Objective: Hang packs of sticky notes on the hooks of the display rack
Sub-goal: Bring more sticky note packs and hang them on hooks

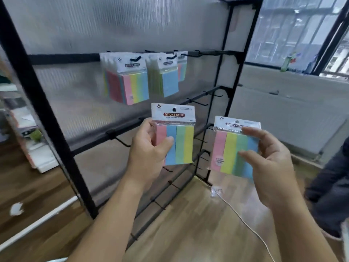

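My left hand (149, 150) grips a pack of sticky notes (179, 137) upright, with pink, blue, green and yellow strips and a white header with a punched hole. My right hand (268, 163) holds a second pack (229, 150), tilted a little, by its right edge. Both packs hover in front of the black display rack (222, 95). On its top rail hang three groups of packs: a thick one (130, 80), a middle one (166, 76) and a small one (182, 65). Bare hooks (198, 103) stick out from the lower rails.
A ribbed translucent panel (113, 25) backs the rack. A white cable (245, 220) runs over the wooden floor below right. A person in dark clothing (328, 178) stands at the right edge. Stacked goods (28, 144) lie at left. Windows fill the upper right.
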Tool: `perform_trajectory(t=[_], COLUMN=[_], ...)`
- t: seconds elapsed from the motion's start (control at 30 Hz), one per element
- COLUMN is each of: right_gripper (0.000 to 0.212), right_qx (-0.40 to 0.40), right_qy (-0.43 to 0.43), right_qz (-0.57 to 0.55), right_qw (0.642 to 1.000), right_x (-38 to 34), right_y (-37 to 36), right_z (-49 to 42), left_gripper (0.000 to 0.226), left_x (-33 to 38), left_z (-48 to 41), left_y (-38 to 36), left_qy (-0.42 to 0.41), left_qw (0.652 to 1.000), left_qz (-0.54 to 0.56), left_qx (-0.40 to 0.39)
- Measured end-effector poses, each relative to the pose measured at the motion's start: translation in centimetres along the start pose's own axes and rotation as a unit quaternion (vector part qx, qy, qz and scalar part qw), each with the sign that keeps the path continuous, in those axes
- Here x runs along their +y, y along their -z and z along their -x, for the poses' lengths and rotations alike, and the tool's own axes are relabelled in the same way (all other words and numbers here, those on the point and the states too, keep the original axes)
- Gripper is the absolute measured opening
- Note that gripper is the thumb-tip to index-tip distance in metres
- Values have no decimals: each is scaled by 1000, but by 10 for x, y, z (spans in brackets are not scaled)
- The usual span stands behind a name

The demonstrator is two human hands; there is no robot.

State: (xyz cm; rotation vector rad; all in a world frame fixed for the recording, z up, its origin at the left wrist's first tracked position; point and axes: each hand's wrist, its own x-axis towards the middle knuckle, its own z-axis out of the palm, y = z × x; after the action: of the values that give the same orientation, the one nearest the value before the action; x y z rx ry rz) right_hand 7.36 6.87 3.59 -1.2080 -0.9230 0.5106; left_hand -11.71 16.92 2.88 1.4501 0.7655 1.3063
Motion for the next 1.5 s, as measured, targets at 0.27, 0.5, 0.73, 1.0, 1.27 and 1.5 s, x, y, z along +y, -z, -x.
perform_trajectory(t=[0.27,0.5,0.73,1.0,1.27,1.5], right_gripper=[47,40,43,50,60,64], right_qx=[-95,-156,-221,-253,-292,-367], right_qy=[-13,7,41,96,76,88], right_qz=[-5,-9,-30,-92,-151,-156], right_qw=[995,988,974,958,941,913], right_x=[40,69,101,108,131,146], right_y=[71,74,45,13,-2,-6], right_z=[-173,-298,-406,-487,-537,-567], left_gripper=[30,70,59,60,63,64], left_x=[-30,-38,-67,-72,-77,-81], left_z=[-100,-189,-273,-313,-326,-343], left_y=[-118,-172,-193,-199,-212,-228], left_qy=[-22,-134,-160,-142,-86,-42], left_qw=[996,973,937,905,857,814], left_qz=[-33,-145,-253,-334,-399,-428], left_qx=[77,117,179,223,315,392])
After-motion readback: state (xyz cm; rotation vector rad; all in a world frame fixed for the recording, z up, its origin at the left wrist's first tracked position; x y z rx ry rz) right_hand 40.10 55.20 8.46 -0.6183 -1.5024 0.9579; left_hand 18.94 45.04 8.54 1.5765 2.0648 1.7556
